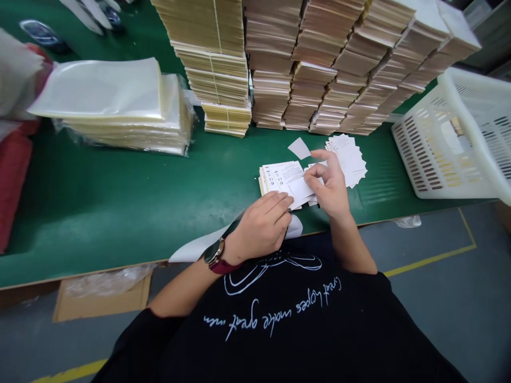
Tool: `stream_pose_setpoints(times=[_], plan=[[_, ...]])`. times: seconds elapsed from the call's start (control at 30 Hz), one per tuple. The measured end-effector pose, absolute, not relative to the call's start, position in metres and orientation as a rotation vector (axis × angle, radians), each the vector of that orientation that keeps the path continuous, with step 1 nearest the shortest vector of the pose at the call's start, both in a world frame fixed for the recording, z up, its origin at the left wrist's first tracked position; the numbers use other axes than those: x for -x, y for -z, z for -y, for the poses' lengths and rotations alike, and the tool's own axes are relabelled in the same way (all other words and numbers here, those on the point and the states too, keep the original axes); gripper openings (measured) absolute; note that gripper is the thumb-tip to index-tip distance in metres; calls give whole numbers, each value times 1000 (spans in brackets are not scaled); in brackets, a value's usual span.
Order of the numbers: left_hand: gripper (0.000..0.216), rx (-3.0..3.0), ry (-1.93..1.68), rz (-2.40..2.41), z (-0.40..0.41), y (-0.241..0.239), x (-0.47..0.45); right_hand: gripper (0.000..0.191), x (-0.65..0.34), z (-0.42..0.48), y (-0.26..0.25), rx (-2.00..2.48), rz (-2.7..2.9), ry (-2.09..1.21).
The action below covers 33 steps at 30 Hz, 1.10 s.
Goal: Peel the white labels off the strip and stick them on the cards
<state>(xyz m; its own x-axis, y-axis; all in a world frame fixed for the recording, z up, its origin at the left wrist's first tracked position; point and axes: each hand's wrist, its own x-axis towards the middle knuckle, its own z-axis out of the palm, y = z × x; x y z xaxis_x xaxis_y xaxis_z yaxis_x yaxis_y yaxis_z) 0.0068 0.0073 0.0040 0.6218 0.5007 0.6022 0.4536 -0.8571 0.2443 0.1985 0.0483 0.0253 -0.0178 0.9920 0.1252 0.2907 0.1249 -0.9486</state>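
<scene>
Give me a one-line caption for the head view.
Left hand rests on printed white cards while the right hand holds one, on a green workbench beside tall stacked bundles.

Both forearms are reaching forward over the near edge of the tabletop [91, 273], the left forearm [186, 290] angling in from the lower left and the right forearm [349, 242] rising almost straight. The left hand [257, 226] is pressing palm down, fingers together and curving over. The right hand [329, 186] is standing higher, its fingers [313, 171] curling inward toward the left hand.
</scene>
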Motion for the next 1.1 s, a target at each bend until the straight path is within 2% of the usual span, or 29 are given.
stream_pose_setpoints(times=[0.47, 0.6, 0.7, 0.8, 0.87, 1.1], plan=[[13, -2765, -962, -824, -9, -5, -8, 38, -197, -48, -22, 1328, 1546, -900], [12, -2784, -961, -829, -9, -6, -9, 39, -196, -46, -23, 1381, 1680, -746], [12, -2789, -954, -831, -9, -5, -9, 49, -196, -44, -27, 1531, 1855, -509], [12, -2779, -974, -835, -9, -5, -9, 72, -199, -42, -28, 1670, 1866, -358], [13, -2770, -980, -831, -9, -5, -9, 81, -201, -41, -26, 1649, 1839, -438], [11, -2746, -1021, -796, -8, -6, -7, 77, -206, -34, -21, 1442, 1592, -669]])
